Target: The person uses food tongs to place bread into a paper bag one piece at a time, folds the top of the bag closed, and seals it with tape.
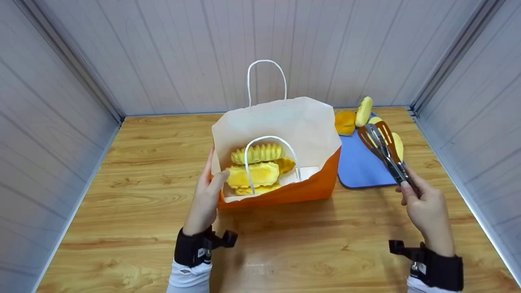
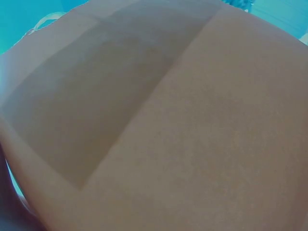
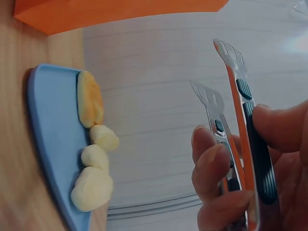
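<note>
An orange paper bag (image 1: 285, 196) with a white inside and two white cord handles stands open-topped on the wooden table. My left hand (image 1: 204, 203) grips its left edge, thumb over the rim and fingers outside. Several yellow bread pieces (image 1: 254, 175) lie inside the bag, toward its left. The bag's side (image 2: 202, 120) fills most of the left wrist view. In my right hand (image 1: 427, 209) is a pair of metal tongs (image 1: 384, 152); the right wrist view shows their two slotted heads apart, with nothing between them. In the head view the tongs overlap the blue tray (image 1: 358, 167).
At the tray's back lie a browned bun (image 1: 345, 123), a pale yellow finger-shaped bread (image 1: 364, 112) and more pale bread (image 1: 398, 146) partly behind the tongs. Ribbed white walls (image 1: 183, 53) enclose the table's back and sides. The bag stands left of the tray.
</note>
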`<state>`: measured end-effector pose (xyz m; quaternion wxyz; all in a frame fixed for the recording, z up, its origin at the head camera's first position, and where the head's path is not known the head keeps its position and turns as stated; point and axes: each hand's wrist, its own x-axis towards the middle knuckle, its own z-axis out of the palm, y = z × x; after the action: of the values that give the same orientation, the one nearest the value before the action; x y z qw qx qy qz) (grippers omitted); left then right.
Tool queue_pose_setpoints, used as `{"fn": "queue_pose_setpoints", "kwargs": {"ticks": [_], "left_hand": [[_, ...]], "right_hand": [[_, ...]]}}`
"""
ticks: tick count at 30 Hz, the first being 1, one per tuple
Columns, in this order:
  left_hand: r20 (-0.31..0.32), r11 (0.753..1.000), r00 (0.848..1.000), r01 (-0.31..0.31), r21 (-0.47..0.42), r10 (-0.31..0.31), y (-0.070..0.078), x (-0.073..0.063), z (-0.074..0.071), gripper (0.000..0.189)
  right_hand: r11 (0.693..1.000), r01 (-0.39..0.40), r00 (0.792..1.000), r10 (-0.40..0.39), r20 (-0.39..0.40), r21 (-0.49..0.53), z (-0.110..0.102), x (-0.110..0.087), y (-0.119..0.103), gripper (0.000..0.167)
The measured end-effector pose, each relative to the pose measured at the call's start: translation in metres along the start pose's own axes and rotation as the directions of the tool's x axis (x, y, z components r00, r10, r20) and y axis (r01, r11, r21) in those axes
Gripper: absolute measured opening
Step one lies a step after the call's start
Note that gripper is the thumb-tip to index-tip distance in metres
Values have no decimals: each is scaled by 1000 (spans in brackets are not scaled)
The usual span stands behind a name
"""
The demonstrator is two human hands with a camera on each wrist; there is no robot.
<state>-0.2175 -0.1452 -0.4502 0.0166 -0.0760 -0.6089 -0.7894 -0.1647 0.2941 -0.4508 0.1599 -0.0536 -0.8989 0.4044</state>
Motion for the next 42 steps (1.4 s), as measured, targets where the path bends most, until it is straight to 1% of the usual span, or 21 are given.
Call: {"fn": "queue_pose_setpoints", "kwargs": {"ticks": [6, 15, 16, 19, 21, 23, 25, 28, 32, 35, 38, 42], "left_hand": [[-1, 1000, 1000, -8, 8, 8, 0, 0, 0, 71], [6, 1000, 1000, -12, 8, 12, 0, 0, -1, 71], [7, 1000, 1000, -13, 8, 12, 0, 0, -2, 71], [8, 1000, 1000, -13, 2, 13, 0, 0, -1, 71], [6, 1000, 1000, -16, 4, 16, 0, 0, -1, 71], [6, 1000, 1000, -19, 5, 19, 0, 0, -1, 71], [4, 1000, 1000, -21, 10, 21, 0, 0, -1, 71], [10, 1000, 1000, -25, 10, 25, 1, 0, -1, 71], [13, 1000, 1000, -14, 15, 14, 1, 0, -1, 71], [14, 1000, 1000, -11, 17, 10, 1, 0, -1, 72], [11, 1000, 1000, -12, 16, 11, 1, 0, -1, 72], [4, 1000, 1000, -12, 18, 12, 1, 0, 0, 71]], "right_hand": [[1000, -17, 1000, 18, 21, -19, 6, -5, 9, 46], [995, -80, 995, 83, 61, -52, 13, -10, 20, 48], [994, -87, 994, 91, 63, -63, 13, -10, 22, 48], [985, -91, 994, 99, 49, -147, 15, -11, 27, 50], [971, -100, 994, 109, 27, -219, 16, -11, 31, 52], [949, -118, 992, 123, 1, -294, 17, -11, 36, 53], [926, -150, 988, 151, -23, -345, 18, -10, 42, 55], [895, -201, 979, 202, -39, -399, 18, -8, 52, 59], [867, -267, 960, 275, -42, -421, 16, -4, 63, 64], [848, -317, 943, 330, -44, -425, 14, -1, 68, 65], [832, -352, 929, 368, -48, -429, 13, 2, 72, 66], [815, -390, 907, 419, -29, -429, 13, 5, 77, 69]]}}
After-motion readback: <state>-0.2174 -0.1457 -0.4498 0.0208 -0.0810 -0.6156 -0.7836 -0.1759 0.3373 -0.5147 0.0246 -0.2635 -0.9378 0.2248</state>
